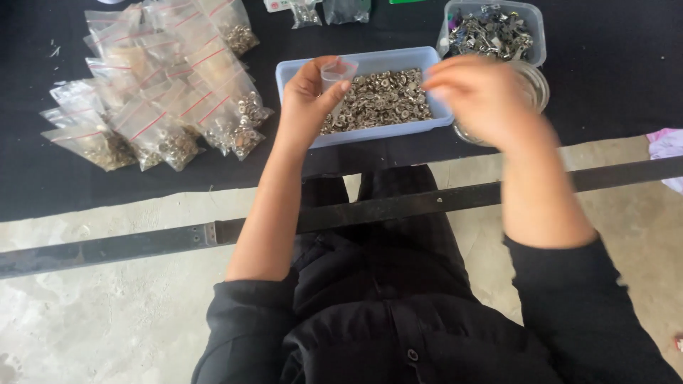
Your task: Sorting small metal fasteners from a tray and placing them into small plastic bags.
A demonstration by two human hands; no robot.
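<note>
Left hand (pixel 307 96) pinches small clear bag (pixel 337 73) above tray of metal fasteners (pixel 377 99), frame centre; right hand (pixel 478 96) blurred, grip indeterminate.

A table (pixel 43 192) covered in black cloth carries everything. Near its front edge at the centre sits a pale blue tray (pixel 427 126) filled with small metal fasteners. At ten o'clock from the tray lies a heap of clear zip bags (pixel 163 92) (each with a red seal line) holding similar metal pieces. At two o'clock stands a clear tub (pixel 533 21) of darker metal parts, and just below it a round clear dish (pixel 538 85). More small bags (pixel 306 13) lie at twelve o'clock.
</note>
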